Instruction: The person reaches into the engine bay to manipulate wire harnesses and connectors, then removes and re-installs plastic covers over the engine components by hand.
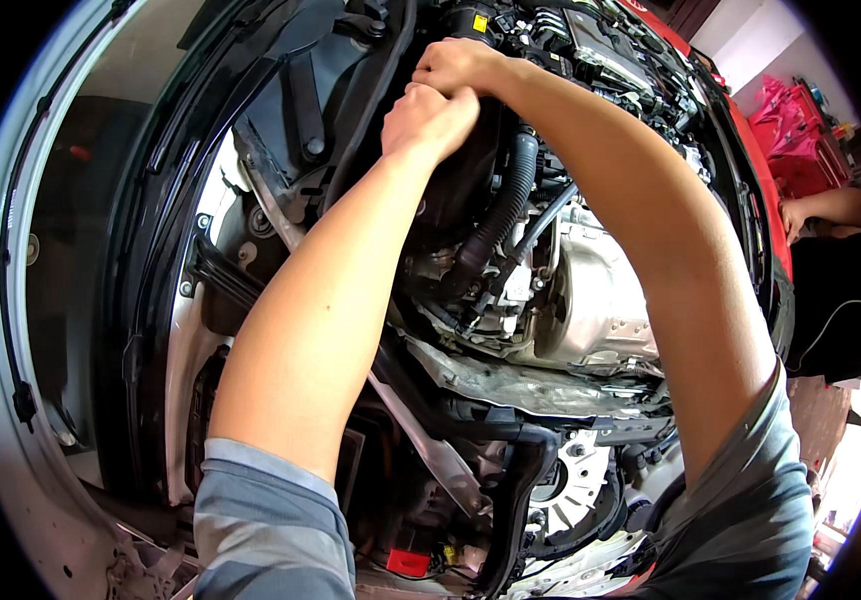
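Both arms stretch far forward over an open car engine bay. My left hand (430,122) is closed, knuckles up, beside a dark plastic part (465,165) near the top of the view. Just beyond it, touching or nearly so, is my right hand (458,66), its fingers curled in too. What either hand grips is hidden beneath the fingers. A ribbed black hose (518,180) runs down from near the hands. To their left lies a black rubber-edged trim strip (368,110).
A silver metal heat shield (600,290) lies under my right arm. Near me is a white strut mount (572,485), and a red cover (408,562) sits at the bottom. The windscreen edge curves along the left. At right, another person's hand (795,218) rests near a red fender and red cabinet (805,150).
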The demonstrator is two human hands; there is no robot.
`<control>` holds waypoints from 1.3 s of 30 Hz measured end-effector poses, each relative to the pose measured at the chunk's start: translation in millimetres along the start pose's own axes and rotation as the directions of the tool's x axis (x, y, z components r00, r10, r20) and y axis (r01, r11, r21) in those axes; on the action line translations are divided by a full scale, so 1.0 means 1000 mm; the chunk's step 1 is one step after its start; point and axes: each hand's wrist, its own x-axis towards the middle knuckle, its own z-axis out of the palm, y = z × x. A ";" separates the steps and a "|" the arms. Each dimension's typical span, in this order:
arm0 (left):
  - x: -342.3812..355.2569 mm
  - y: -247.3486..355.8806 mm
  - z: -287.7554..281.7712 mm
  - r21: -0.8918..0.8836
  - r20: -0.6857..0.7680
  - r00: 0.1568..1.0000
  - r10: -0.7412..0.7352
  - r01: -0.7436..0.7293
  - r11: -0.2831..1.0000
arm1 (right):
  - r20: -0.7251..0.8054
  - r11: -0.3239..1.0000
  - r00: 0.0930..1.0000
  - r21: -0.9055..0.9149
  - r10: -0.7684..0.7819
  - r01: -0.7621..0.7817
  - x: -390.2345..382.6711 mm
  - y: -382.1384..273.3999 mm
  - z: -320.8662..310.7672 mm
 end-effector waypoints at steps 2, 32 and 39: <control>-0.001 -0.002 0.002 0.047 0.009 1.000 0.001 -0.002 0.999 | 0.031 1.000 0.999 -0.012 0.020 -0.019 -0.006 -0.006 -0.004; -0.009 -0.043 0.039 0.411 -0.343 0.845 0.410 -0.258 0.874 | -0.138 0.997 0.988 -0.020 0.066 -0.069 -0.023 -0.025 0.019; -0.020 -0.011 0.019 0.128 -0.227 0.960 0.162 -0.136 0.982 | -0.105 0.995 0.992 -0.054 0.075 -0.081 -0.020 -0.031 0.000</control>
